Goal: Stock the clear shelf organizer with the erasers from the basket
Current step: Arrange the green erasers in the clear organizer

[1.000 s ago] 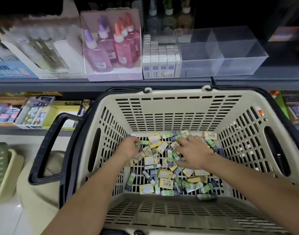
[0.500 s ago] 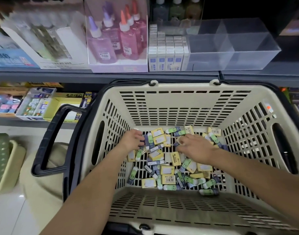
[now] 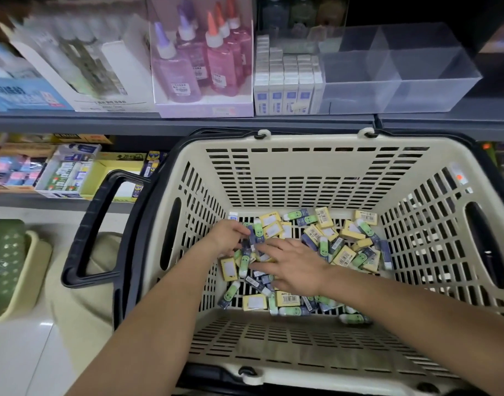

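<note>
A cream slotted basket (image 3: 310, 178) holds a loose pile of small erasers (image 3: 345, 252) in yellow and green-and-blue sleeves. Both hands are down inside it. My left hand (image 3: 226, 235) grips several green-and-blue erasers (image 3: 255, 237) at the pile's left side. My right hand (image 3: 290, 264) lies flat over the middle of the pile, fingers spread toward the left hand. The clear shelf organizer (image 3: 399, 81) stands on the shelf above the basket; its left section holds white-and-blue boxed erasers (image 3: 286, 78), and its right sections show nothing inside.
Glue bottles in a pink display box (image 3: 202, 64) stand left of the organizer. The black basket handle (image 3: 93, 227) juts out left. A lower shelf holds stationery boxes (image 3: 71, 170). A green and cream bin (image 3: 14, 267) sits on the floor at left.
My right hand has slid left and nearer across the pile toward my left hand. My left hand has gathered erasers into its grip. The view has tilted slightly down.
</note>
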Motion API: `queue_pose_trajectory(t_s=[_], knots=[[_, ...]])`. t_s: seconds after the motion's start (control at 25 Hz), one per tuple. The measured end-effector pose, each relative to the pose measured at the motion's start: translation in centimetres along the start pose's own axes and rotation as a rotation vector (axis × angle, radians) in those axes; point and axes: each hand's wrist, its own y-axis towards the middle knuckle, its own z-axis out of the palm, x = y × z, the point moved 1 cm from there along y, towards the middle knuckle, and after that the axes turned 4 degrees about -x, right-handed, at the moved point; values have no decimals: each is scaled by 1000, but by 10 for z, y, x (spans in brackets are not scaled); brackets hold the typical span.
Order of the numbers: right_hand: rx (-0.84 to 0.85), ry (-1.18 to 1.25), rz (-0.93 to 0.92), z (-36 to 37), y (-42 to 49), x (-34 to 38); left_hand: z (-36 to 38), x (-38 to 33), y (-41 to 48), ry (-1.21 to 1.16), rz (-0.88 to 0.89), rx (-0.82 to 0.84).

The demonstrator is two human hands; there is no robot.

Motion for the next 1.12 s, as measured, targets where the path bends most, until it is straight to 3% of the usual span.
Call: queue_pose_trajectory(t_s=[0.16, 0.24, 0.36, 0.48, 0.64, 0.72, 0.8, 0.92, 1.12], knots=[[-28, -92, -49, -2, 7, -12, -20, -12, 5, 3, 112, -191], [-6, -152, 19, -4, -12, -42, -24, -10, 7, 31, 128, -230], [65, -176, 142, -3, -43, -68, -13, -4, 9, 191, 116, -176], [35, -7, 256, -16, -45, -75, 2, -1, 11, 434, 180, -235], [-97, 205, 691, -39, -55, -102, 14, 7, 18, 675, 266, -315], [26, 274, 949, -38, -67, -105, 18, 5, 23, 680, 259, -351], [170, 328, 1080, -29, -72, -98, 21, 0, 28, 583, 209, -338], [203, 343, 1026, -20, -74, -91, 25, 0, 29, 510, 137, -304], [245, 403, 844, -17, -76, -84, 24, 3, 29, 603, 171, -349]])
